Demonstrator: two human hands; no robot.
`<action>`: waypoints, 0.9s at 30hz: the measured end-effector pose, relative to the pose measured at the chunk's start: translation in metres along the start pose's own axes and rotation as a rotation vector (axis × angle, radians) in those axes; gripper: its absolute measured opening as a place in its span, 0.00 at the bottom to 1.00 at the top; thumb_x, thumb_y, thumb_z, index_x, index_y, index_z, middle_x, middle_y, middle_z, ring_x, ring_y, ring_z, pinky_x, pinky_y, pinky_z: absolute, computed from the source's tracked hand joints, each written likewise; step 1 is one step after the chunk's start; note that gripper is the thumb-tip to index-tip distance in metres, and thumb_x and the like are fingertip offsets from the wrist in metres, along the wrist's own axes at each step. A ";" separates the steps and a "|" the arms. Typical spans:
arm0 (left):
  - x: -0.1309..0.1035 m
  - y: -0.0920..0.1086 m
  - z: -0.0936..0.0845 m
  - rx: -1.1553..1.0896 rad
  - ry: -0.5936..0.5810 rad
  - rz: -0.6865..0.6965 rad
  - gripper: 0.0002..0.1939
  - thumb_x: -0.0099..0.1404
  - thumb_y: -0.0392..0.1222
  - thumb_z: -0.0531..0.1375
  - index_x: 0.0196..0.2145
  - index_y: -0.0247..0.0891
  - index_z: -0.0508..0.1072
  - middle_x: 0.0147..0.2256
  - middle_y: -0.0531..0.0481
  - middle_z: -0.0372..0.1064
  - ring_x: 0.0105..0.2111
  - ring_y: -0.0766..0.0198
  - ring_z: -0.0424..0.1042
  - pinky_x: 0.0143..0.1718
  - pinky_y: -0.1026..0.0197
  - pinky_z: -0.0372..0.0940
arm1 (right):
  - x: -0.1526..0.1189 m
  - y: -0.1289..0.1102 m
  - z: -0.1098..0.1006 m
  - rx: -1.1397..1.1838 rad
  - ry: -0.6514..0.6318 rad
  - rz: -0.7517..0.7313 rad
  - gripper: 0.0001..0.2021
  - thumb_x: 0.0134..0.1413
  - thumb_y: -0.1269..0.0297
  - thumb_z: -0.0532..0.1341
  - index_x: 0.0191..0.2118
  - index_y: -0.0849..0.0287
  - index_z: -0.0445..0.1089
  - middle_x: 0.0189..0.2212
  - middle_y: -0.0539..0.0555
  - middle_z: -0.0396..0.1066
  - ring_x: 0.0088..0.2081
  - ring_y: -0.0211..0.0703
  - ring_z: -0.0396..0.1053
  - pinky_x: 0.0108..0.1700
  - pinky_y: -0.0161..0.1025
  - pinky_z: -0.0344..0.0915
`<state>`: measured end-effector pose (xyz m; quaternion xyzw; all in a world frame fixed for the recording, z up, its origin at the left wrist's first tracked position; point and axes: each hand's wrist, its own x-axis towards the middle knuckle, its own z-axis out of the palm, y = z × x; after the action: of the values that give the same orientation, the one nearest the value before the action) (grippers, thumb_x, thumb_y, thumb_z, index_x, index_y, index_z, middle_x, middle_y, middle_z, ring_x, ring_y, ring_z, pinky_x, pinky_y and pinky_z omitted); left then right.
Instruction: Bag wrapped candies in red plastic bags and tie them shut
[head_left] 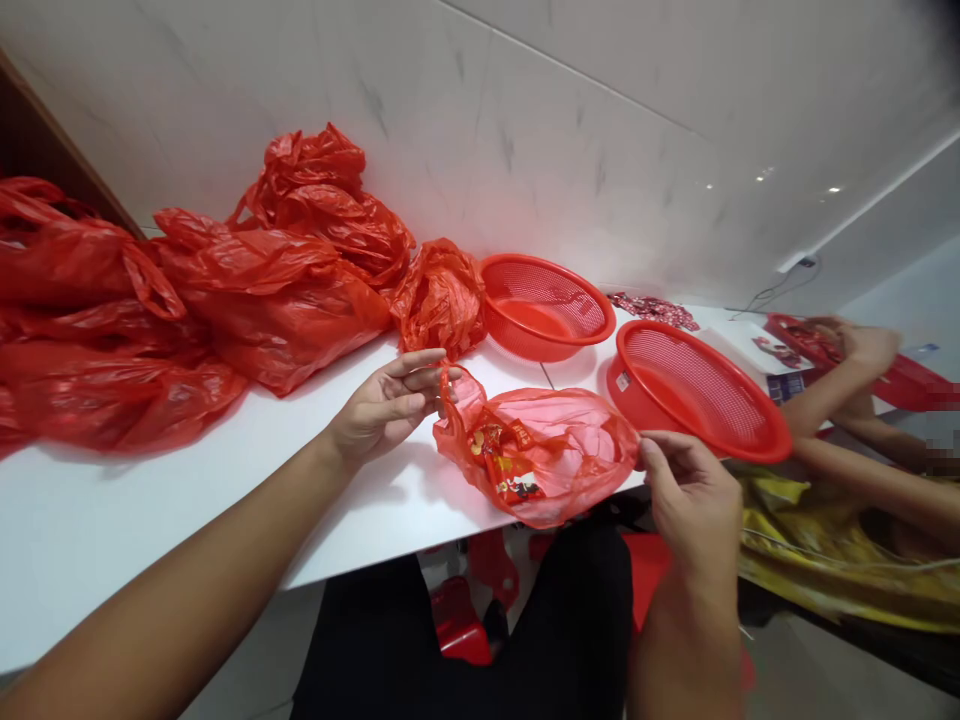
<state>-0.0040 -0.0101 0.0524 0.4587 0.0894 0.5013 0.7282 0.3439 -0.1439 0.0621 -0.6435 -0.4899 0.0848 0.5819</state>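
A thin red plastic bag (577,420) is spread between my two hands, its mouth facing up. Inside it, toward its left side, lie several small red and gold packets (517,480). My left hand (394,405) pinches the bag's handle loop, thumb and fingers close together. At the opposite rim, my right hand (686,490) grips the bag's edge between thumb and bent fingers. The bag hangs at the front edge of the white table (360,520).
Full red plastic bags (277,290) crowd the table's left. Behind my hands stand a red mesh basket (547,335) and a second red basket (697,425). Small red packets (656,310) lie by the wall. At right, a person's arms (855,380) reach over a red container.
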 end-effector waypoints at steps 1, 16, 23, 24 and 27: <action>0.000 0.000 0.000 0.003 -0.006 -0.009 0.25 0.59 0.34 0.75 0.54 0.43 0.81 0.48 0.42 0.83 0.48 0.54 0.82 0.51 0.55 0.74 | -0.002 -0.005 0.003 0.037 0.025 -0.022 0.14 0.59 0.53 0.69 0.42 0.59 0.80 0.33 0.55 0.79 0.32 0.43 0.76 0.35 0.39 0.73; -0.003 0.001 0.006 0.072 0.053 -0.060 0.27 0.53 0.35 0.77 0.51 0.44 0.82 0.48 0.41 0.83 0.48 0.50 0.82 0.51 0.51 0.75 | 0.019 0.007 0.006 -0.151 -0.212 -0.034 0.31 0.61 0.56 0.66 0.69 0.53 0.66 0.35 0.53 0.78 0.33 0.46 0.76 0.40 0.44 0.74; -0.004 -0.001 0.006 0.062 0.029 -0.076 0.26 0.55 0.33 0.76 0.51 0.45 0.82 0.48 0.42 0.83 0.48 0.53 0.82 0.51 0.55 0.74 | 0.013 0.006 0.009 0.193 -0.383 0.031 0.27 0.64 0.65 0.61 0.68 0.50 0.65 0.51 0.58 0.78 0.40 0.43 0.79 0.42 0.41 0.75; -0.004 -0.002 0.006 0.058 0.027 -0.078 0.25 0.55 0.32 0.76 0.51 0.45 0.82 0.48 0.42 0.83 0.48 0.53 0.82 0.51 0.55 0.75 | 0.012 0.005 0.010 0.225 -0.406 0.031 0.27 0.63 0.65 0.61 0.67 0.49 0.65 0.53 0.58 0.78 0.41 0.43 0.79 0.42 0.41 0.75; -0.004 -0.001 0.007 0.048 0.025 -0.076 0.25 0.56 0.31 0.76 0.51 0.45 0.82 0.48 0.43 0.83 0.49 0.54 0.82 0.51 0.57 0.75 | 0.012 0.005 0.011 0.260 -0.426 -0.017 0.21 0.65 0.65 0.61 0.62 0.49 0.71 0.52 0.56 0.78 0.41 0.42 0.80 0.43 0.41 0.76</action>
<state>-0.0010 -0.0178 0.0539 0.4662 0.1279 0.4764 0.7344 0.3454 -0.1269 0.0606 -0.5269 -0.5917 0.2759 0.5441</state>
